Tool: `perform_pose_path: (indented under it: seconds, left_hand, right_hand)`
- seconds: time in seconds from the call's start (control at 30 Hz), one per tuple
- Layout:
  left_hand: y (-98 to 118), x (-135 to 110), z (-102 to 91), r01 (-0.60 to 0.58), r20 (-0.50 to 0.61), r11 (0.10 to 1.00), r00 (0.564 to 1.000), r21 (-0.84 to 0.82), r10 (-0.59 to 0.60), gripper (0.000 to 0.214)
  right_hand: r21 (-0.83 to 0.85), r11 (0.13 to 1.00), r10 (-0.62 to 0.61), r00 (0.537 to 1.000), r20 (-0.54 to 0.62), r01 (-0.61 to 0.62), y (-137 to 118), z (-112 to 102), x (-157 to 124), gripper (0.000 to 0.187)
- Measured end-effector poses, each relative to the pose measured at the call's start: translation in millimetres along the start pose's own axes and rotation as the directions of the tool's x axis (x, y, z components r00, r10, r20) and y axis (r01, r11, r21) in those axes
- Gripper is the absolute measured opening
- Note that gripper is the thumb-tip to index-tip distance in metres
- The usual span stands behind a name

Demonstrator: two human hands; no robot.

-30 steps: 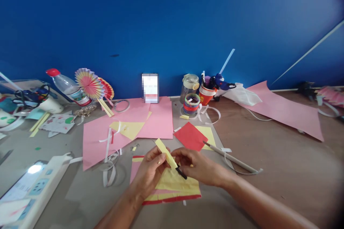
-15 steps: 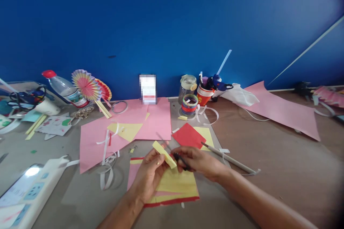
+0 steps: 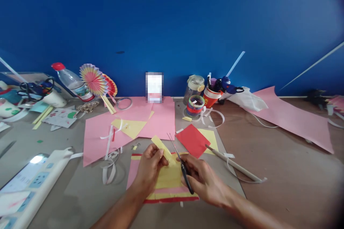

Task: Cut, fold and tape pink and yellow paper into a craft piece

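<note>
My left hand [image 3: 151,166] pinches a folded yellow paper strip [image 3: 161,146] between thumb and fingers, its upper end pointing up and left. Black-handled scissors [image 3: 185,173] are gripped in my right hand [image 3: 202,175], their slim blades pointing up and left, slightly parted at the tips. The blades are apart from the upper end of the strip. Beneath both hands lies a stack of yellow and pink paper [image 3: 168,180] with red edges. A red paper square [image 3: 192,140] rests just beyond my right hand, partly over a yellow sheet [image 3: 211,139].
Pink sheets [image 3: 158,121] with a yellow piece and white strips lie behind the hands. A brown-tipped stick [image 3: 236,164] is at right. At the back stand a phone [image 3: 154,87], a jar [image 3: 194,87], a red cup [image 3: 211,96] and paper fans [image 3: 95,80]. A power strip [image 3: 40,179] lies left.
The scissors have turned from lying across to pointing upward, and my right hand has moved slightly right and down, away from the strip. The view has shifted a little left.
</note>
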State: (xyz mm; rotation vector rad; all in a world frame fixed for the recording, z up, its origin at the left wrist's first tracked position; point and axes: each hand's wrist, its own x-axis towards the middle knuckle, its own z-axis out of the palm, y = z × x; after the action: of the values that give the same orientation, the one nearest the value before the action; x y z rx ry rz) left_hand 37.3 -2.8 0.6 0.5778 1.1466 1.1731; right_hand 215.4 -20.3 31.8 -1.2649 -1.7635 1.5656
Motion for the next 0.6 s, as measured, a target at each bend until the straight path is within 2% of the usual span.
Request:
perform_pose_path:
  seconds: [0.3,0.6]
  left_hand:
    - [-7.7,-1.5,-2.1,-0.043,-0.024,0.997,0.999,0.066,0.045,0.029]
    - [-2.6,0.6,-1.2,-0.091,-0.001,0.994,0.996,0.062,0.091,0.032]
  right_hand:
    - [-0.252,0.968,0.002,1.000,-0.002,-0.002,-1.8,6.7,-1.4,0.027]
    - [-0.263,0.965,0.006,1.000,0.029,0.002,2.3,13.2,-4.0,0.028]
